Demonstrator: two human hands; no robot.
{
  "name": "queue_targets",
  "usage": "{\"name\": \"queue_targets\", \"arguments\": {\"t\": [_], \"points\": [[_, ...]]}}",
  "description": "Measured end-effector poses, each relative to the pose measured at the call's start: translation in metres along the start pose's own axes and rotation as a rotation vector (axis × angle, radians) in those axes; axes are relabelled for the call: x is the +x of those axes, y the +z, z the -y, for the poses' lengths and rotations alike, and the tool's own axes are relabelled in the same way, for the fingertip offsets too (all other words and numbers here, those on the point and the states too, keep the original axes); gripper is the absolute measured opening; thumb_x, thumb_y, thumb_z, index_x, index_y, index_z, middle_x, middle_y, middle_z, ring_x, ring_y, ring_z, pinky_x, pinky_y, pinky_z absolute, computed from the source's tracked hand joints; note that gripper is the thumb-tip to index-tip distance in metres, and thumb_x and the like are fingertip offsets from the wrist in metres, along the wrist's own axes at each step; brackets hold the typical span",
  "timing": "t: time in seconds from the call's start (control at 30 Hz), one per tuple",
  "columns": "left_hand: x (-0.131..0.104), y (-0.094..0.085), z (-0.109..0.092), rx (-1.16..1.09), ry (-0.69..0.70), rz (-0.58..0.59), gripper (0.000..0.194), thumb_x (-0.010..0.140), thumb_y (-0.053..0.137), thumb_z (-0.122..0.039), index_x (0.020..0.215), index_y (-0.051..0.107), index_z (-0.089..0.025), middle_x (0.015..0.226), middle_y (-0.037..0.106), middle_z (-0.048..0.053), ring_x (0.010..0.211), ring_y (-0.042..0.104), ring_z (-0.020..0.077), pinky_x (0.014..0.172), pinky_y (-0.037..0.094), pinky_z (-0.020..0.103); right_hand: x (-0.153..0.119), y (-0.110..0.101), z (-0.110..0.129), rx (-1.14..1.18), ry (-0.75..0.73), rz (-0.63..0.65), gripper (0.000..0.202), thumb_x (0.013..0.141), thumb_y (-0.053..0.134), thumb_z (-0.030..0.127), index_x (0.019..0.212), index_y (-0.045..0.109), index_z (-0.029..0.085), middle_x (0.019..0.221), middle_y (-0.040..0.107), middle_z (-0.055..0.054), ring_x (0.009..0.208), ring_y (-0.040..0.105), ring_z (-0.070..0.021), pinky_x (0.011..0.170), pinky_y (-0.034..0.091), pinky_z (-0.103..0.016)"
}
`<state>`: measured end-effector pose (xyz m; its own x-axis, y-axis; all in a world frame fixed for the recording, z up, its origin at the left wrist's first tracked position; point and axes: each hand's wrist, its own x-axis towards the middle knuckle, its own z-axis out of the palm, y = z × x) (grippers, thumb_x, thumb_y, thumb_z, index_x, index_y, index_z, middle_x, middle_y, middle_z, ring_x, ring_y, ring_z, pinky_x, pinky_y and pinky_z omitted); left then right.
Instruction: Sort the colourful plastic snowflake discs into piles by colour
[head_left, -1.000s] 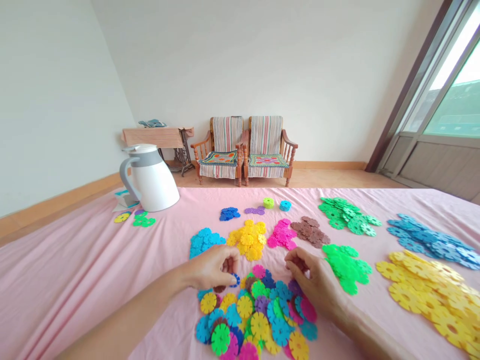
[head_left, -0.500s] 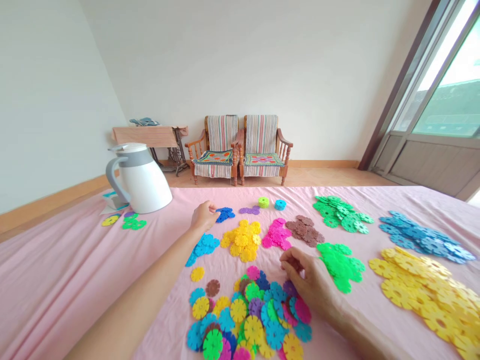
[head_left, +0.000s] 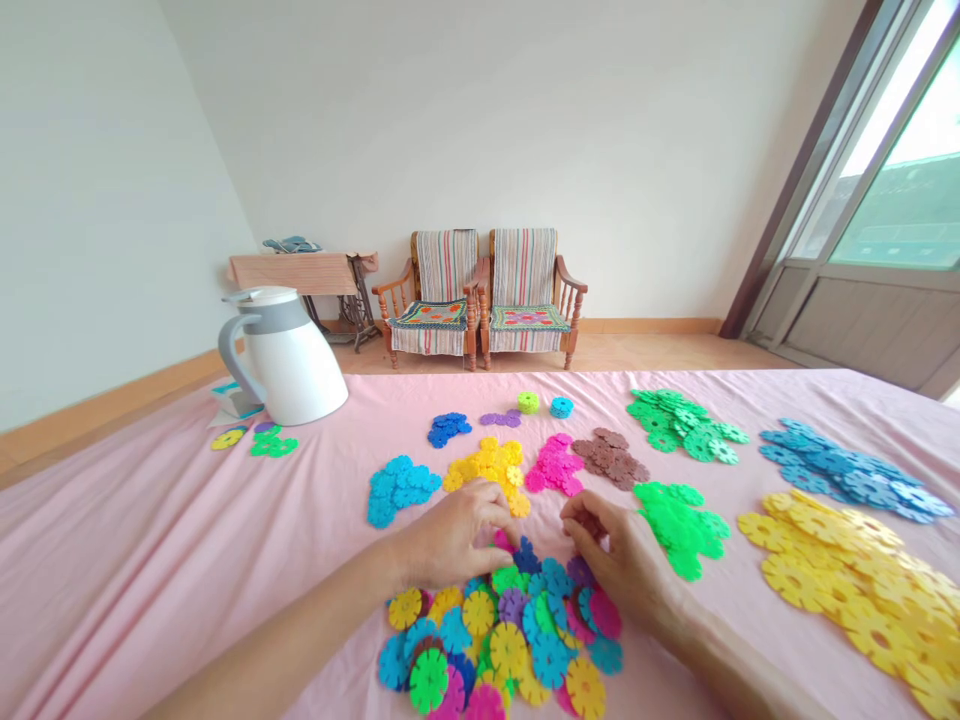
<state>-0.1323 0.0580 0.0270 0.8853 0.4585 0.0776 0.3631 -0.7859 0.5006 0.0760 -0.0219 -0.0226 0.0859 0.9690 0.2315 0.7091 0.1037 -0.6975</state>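
A mixed pile of notched plastic discs (head_left: 510,650) in many colours lies at the front middle. Over its far left edge reaches my left hand (head_left: 457,535), thumb and fingers apart around a pink disc (head_left: 504,541). My right hand (head_left: 619,555) hovers at the pile's far right edge, fingertips pressed together; whether a disc is in them is hidden. Beyond the hands lie sorted heaps: light blue discs (head_left: 403,488), yellow discs (head_left: 491,462), pink discs (head_left: 555,465), brown discs (head_left: 611,458) and dark blue discs (head_left: 448,429). Bright green discs (head_left: 681,530) sit beside my right hand.
Larger heaps of yellow discs (head_left: 862,590), blue discs (head_left: 847,465) and green discs (head_left: 682,425) lie right. Purple discs (head_left: 500,419), a lime stack (head_left: 528,402) and a blue stack (head_left: 561,407) stand farther back. A white jug (head_left: 296,365) stands left on the pink cloth (head_left: 300,520).
My left hand has come back from the dark blue heap to the mixed pile, and its fingers have opened. My right hand has stayed nearly still.
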Motion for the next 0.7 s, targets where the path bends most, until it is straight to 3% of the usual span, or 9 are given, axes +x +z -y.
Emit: {"name": "queue_targets", "arguments": {"t": [0.1,0.2,0.27,0.43,0.53,0.7], "points": [[-0.008,-0.003,0.002,0.047,-0.021,0.006,0.002,0.073,0.069,-0.021,0.074,0.068,-0.020,0.086,0.059,0.001,0.086,0.055,0.0165,0.078,0.041,0.026,0.001,-0.001,0.002,-0.006,-0.001,0.000,0.011,0.082,0.045,0.022,0.076,0.054,0.021,0.063,0.057,0.002,0.057,0.051,-0.0134,0.053,0.035,-0.024],[-0.010,-0.005,0.006,0.078,-0.080,-0.051,0.010,0.077,0.065,-0.022,0.068,0.065,-0.018,0.077,0.059,0.000,0.080,0.055,0.0160,0.074,0.042,0.027,0.002,-0.002,0.005,-0.015,-0.002,0.000,0.011,0.082,0.045,0.021,0.075,0.054,0.020,0.063,0.057,0.001,0.058,0.051,-0.0134,0.053,0.035,-0.024],[-0.007,-0.005,0.009,0.104,-0.075,-0.098,0.008,0.080,0.061,-0.021,0.075,0.066,-0.018,0.080,0.060,0.002,0.083,0.055,0.0170,0.077,0.043,0.028,0.002,-0.001,0.006,-0.023,-0.003,-0.004,0.012,0.082,0.045,0.021,0.076,0.055,0.020,0.063,0.058,0.001,0.057,0.051,-0.0134,0.053,0.035,-0.024],[0.009,0.004,0.017,0.222,0.124,-0.156,0.021,0.085,0.058,-0.027,0.104,0.067,-0.029,0.116,0.056,0.005,0.111,0.047,0.0234,0.098,0.034,0.039,0.001,0.000,0.003,-0.013,-0.008,-0.010,0.012,0.082,0.045,0.021,0.076,0.055,0.020,0.063,0.058,0.001,0.058,0.052,-0.0135,0.053,0.035,-0.023],[0.017,0.010,0.023,0.274,0.147,-0.160,0.021,0.084,0.059,-0.030,0.103,0.067,-0.030,0.122,0.054,0.004,0.115,0.043,0.0248,0.101,0.031,0.042,0.001,0.000,0.001,-0.003,-0.003,0.002,0.011,0.082,0.045,0.021,0.076,0.054,0.020,0.063,0.057,0.002,0.058,0.052,-0.0132,0.054,0.036,-0.024],[0.018,0.011,0.026,0.293,0.059,-0.239,0.018,0.086,0.054,-0.023,0.098,0.067,-0.025,0.114,0.058,0.006,0.111,0.046,0.0236,0.098,0.033,0.041,0.002,0.000,0.000,0.001,-0.005,0.007,0.011,0.082,0.045,0.021,0.076,0.054,0.020,0.061,0.056,0.002,0.056,0.051,-0.0127,0.053,0.035,-0.024]]}}
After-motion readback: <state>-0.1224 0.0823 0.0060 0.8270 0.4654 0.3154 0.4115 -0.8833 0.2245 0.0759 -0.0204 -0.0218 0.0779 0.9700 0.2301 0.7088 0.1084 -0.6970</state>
